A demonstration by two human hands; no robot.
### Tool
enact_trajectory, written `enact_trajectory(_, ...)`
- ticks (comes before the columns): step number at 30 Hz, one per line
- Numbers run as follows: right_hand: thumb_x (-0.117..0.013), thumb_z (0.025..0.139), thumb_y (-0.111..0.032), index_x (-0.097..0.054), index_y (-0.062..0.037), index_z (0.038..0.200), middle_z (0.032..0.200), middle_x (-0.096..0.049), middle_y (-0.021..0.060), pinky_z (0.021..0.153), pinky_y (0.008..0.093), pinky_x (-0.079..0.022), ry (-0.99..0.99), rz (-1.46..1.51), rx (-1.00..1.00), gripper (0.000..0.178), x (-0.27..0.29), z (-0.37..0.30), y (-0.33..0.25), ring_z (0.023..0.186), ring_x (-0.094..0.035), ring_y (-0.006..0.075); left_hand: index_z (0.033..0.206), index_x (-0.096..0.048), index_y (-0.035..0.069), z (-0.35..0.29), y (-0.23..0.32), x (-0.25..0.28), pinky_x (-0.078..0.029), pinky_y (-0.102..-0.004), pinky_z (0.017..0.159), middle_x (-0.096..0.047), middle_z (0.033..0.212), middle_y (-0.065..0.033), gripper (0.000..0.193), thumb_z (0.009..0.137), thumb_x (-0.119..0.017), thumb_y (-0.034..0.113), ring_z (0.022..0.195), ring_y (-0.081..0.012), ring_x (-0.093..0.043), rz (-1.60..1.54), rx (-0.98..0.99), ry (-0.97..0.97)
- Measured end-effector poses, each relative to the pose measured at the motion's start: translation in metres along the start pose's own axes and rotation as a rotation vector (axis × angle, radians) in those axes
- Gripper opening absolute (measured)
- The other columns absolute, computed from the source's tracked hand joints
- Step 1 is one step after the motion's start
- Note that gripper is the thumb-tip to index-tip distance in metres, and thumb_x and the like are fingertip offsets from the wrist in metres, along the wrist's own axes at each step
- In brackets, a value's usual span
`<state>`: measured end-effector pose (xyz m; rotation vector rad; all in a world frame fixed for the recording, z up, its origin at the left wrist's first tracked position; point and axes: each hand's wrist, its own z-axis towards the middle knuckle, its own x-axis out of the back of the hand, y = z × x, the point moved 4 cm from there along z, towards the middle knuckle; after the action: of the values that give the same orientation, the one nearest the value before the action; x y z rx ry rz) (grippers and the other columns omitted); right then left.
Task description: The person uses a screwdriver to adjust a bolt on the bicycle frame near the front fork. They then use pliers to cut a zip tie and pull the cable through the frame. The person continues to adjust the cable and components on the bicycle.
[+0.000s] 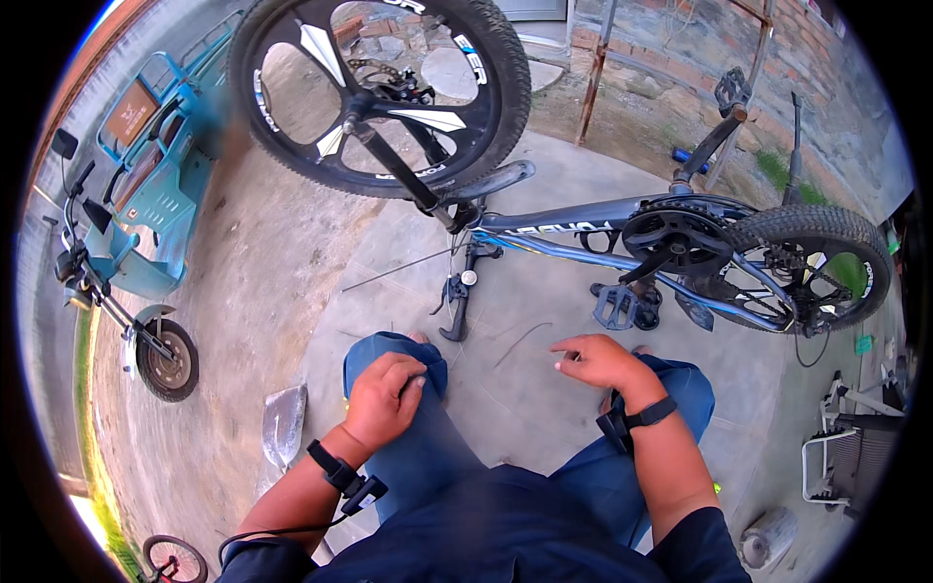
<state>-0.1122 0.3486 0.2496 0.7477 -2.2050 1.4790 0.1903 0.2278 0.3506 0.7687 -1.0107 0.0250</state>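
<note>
Blue-grey bicycle (583, 219) is flipped upside down on the concrete floor (292, 253). Left hand (384, 398) rests curled on the knee, empty; right hand (603, 361) hangs half open, holding nothing, just below the pedal (614, 307). Bump that bicycle and it could tip.

Hands (389, 394) nr upturned bike (573, 228)

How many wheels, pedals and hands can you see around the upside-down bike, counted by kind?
Bike wheels: 2 (front, rear)
Pedals: 2 (lower, upper)
Hands: 2 (left hand, right hand)
Total: 6
</note>
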Motion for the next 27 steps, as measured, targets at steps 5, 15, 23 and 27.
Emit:
enact_trajectory(5, -0.066, 0.088, -0.019, -0.063, -0.0043, 0.122, 0.088, -0.066, 0.0063, 0.071, 0.0278, -0.049, 0.087, 0.142, 0.035, 0.038, 0.03, -0.016, -0.022, 0.078, -0.059, 0.013, 0.096, -0.063, 0.006, -0.014, 0.011, 0.011, -0.047, -0.0441, 0.091, -0.065, 0.101, -0.0116, 0.019, 0.077, -0.067, 0.004, 0.102, -0.032, -0.061, 0.144, -0.134, 0.003)
enact_trajectory(15, -0.067, 0.089, -0.015, -0.063, -0.0011, 0.12, 0.089, -0.065, 0.0073, 0.073, 0.0295, -0.05, -0.051, 0.375, -0.029, 0.034, 0.007, -0.012, 0.006, 0.082, -0.063, 0.0155, 0.093, -0.067, 0.01, 0.01, -0.022, -0.039, -0.037, -0.048, 0.102, -0.066, 0.103, -0.005, 0.019, 0.074, -0.067, 0.013, 0.114, -0.0264, -0.058, 0.18, -0.04, -0.265)
enact_trajectory(23, -0.07, 0.086, -0.022, -0.066, -0.0033, 0.116, 0.084, -0.065, 0.0108, 0.068, 0.0311, -0.051, -0.176, 0.511, -0.101, 0.035, -0.003, 0.033, 0.035, 0.075, -0.066, 0.0184, 0.097, -0.066, 0.011, 0.05, -0.038, -0.042, -0.037, -0.0463, 0.102, -0.065, 0.104, -0.0053, 0.023, 0.074, -0.066, 0.012, 0.113, -0.0254, -0.058, 0.067, 0.103, -0.503)
enact_trajectory(27, -0.071, 0.084, -0.026, -0.067, -0.0047, 0.114, 0.086, -0.067, 0.0125, 0.068, 0.0338, -0.051, -0.244, 0.413, -0.221, 0.037, 0.001, 0.022, 0.019, 0.076, -0.066, 0.0228, 0.098, -0.064, 0.011, 0.062, -0.042, -0.028, -0.037, -0.0463, 0.103, -0.063, 0.106, -0.0081, 0.021, 0.077, -0.064, 0.015, 0.115, -0.0267, -0.057, 0.031, 0.175, -0.591)
